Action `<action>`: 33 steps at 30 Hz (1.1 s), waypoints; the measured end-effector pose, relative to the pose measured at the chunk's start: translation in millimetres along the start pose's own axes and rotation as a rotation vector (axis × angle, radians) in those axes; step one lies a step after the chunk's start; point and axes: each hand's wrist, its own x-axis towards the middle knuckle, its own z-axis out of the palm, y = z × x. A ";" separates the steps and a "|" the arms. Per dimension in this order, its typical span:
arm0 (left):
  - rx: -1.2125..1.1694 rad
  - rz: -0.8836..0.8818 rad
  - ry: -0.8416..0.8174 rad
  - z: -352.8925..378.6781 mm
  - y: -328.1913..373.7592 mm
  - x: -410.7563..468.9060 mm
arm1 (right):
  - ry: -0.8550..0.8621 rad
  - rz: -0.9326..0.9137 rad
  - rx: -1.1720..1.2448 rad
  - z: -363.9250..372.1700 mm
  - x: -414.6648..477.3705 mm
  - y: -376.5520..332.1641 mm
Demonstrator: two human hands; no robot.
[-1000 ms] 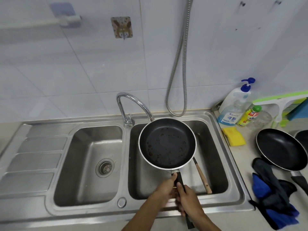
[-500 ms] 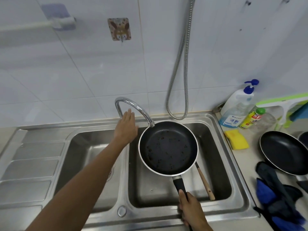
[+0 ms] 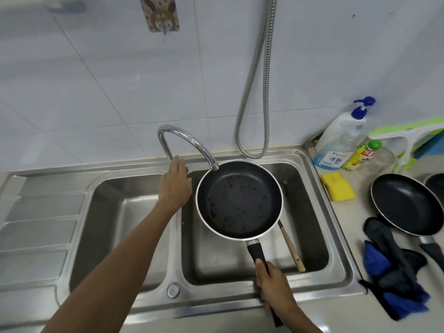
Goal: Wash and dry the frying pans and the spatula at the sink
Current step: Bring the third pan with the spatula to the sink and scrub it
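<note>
- The double-basin steel sink [image 3: 336, 236] took up most of the view, with a ribbed draining board on its left side.
- The dirty frying pan [image 3: 239, 200] was held level over the sink's right basin, dark crumbs stuck all over the inside.
- A second frying pan [image 3: 406, 205] sat on the counter to the right of the sink, well apart from the rim.
- A blue and dark cloth [image 3: 396, 267] lay bunched on the counter right of the sink, partly under that second pan.
- The faucet [image 3: 185, 138] stood at the back of the sink on the divider, its spout ending over the held pan's back-left edge.
- The left hand [image 3: 175, 186] rested at the faucet's base at the back of the sink. Couldn't tell if the fingers were wrapped round anything, since the back of the hand hid them.
- The right hand [image 3: 274, 287] was at the sink's front rim, fingers curled tight round the pan's black handle, thumb on top.
- The spatula [image 3: 290, 248] lay in the sink's right basin, its head hidden under the pan.
- A yellow sponge [image 3: 337, 186] lay just beside the sink's right rim.
</note>
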 end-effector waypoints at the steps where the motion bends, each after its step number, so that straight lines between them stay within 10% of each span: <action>1: -0.006 0.001 0.006 1.8 -1.1 -2.8 | -0.001 -0.003 -0.001 -0.1 -0.1 -0.4; 33: 0.070 -0.057 0.070 32.8 17.5 28.3 | 0.051 -0.029 -0.070 -6.2 -3.2 0.1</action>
